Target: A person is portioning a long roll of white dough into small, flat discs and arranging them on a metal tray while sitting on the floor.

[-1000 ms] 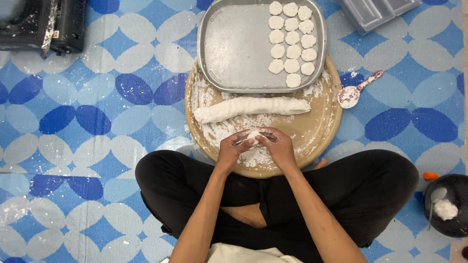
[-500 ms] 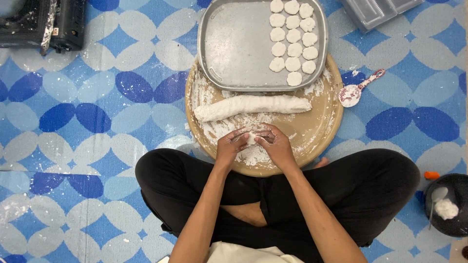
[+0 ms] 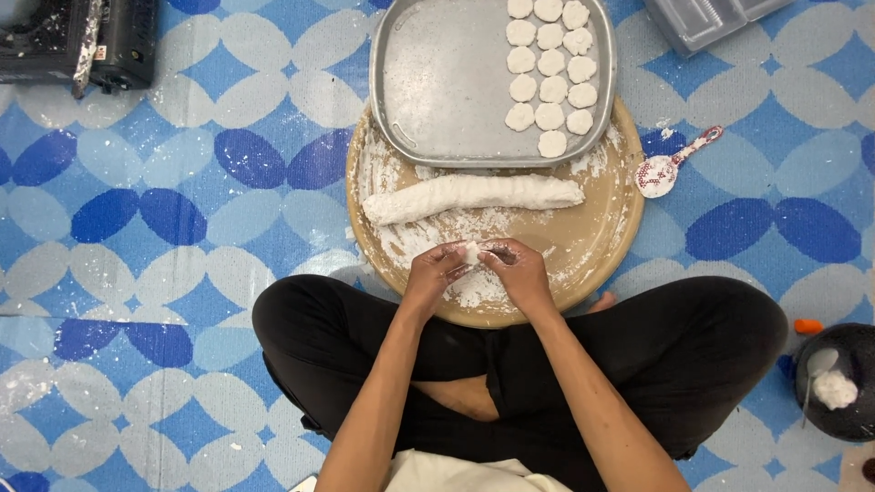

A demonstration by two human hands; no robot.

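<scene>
Head view from above: a small piece of white dough [image 3: 472, 251] is pinched between the left hand [image 3: 435, 273] and the right hand [image 3: 519, 271], and the fingers of both hands are closed on it. The hands are held over the near part of a round wooden board [image 3: 597, 241], which is dusted with flour and is laid on the blue patterned floor [image 3: 164, 210]. A long dough roll [image 3: 469, 196] is placed across the board, just beyond the hands. A grey metal tray [image 3: 447, 82] is set partly on the far edge of the board, and flattened dough discs [image 3: 550, 64] are arranged in its right part. A patterned spoon [image 3: 670, 166] is seen right of the board. At the right edge, a dark bowl [image 3: 843, 351] is visible, probably with flour inside.
</scene>
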